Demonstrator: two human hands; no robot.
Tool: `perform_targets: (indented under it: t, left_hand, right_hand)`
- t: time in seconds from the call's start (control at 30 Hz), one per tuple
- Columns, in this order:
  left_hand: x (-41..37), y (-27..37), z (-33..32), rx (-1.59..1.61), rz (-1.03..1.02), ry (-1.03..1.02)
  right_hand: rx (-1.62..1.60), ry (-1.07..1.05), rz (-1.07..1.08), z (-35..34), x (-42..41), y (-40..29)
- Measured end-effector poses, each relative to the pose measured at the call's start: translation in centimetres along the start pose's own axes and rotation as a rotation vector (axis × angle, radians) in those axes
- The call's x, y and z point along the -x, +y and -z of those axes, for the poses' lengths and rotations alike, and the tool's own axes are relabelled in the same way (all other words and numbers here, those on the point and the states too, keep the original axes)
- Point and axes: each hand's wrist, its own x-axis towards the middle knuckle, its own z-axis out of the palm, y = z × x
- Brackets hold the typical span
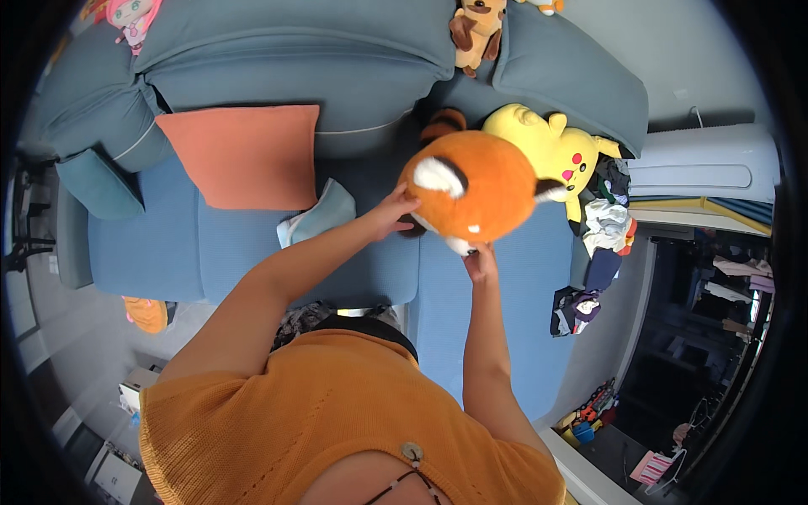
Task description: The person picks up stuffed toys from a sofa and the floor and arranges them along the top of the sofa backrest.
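Between my two hands is a large orange red panda plush toy [486, 183] with white-and-dark ears and a striped tail. My left hand [396, 211] grips its left side, fingers on the fur near the white ear. Lower down, my right hand [482, 262] holds it at the white muzzle edge, near a dark spot. The toy's underside is hidden. Just behind it to the right, a yellow Pikachu plush [555, 145] lies on the blue sofa [492, 328]. To the left of my left hand lies a crumpled light-blue cloth [323, 214].
A coral cushion [252, 158] leans on the backrest, with a small teal cushion [101, 186] at far left. Clothes [606, 227] hang over the right armrest. A dog plush [478, 35] and a pink-haired doll [132, 22] sit on top. Orange slippers [146, 314] lie on the floor.
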Motion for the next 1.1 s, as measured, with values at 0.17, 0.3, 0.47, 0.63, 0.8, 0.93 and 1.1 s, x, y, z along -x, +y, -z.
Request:
perform_targets:
  t: [0.17,0.3,0.47,0.63,0.8,0.93,1.1]
  left_hand:
    - [-2.4,-0.9,-1.9,-0.227,0.003,0.139]
    - [-3.8,-0.7,-0.8,-0.240,-0.083,0.234]
    - [-3.3,-0.1,0.8,0.508,-0.180,0.183]
    - [0.7,-3.5,-1.2,0.505,-0.135,0.111]
    - [2.3,-3.4,-6.0,0.396,-0.269,0.039]
    - [2.6,1.6,-9.7,0.123,-0.487,-0.020]
    - [3.7,2.5,-11.4,0.019,-0.704,0.006]
  right_hand:
    - [-0.040,0.018,-0.165,2.0,-5.7,0.1]
    - [-0.001,-0.065,-0.169,1.1,-8.9,-0.4]
    - [0.138,-0.213,-0.137,-2.4,-6.7,-1.4]
    - [0.199,-0.302,-0.258,3.1,-3.2,0.0]
    - [0.962,-0.506,0.233,8.6,-2.0,-2.1]
    - [0.081,-0.341,-0.282,6.1,-3.7,-4.7]
    - [0.400,-0.506,0.254,4.9,-4.0,-6.3]
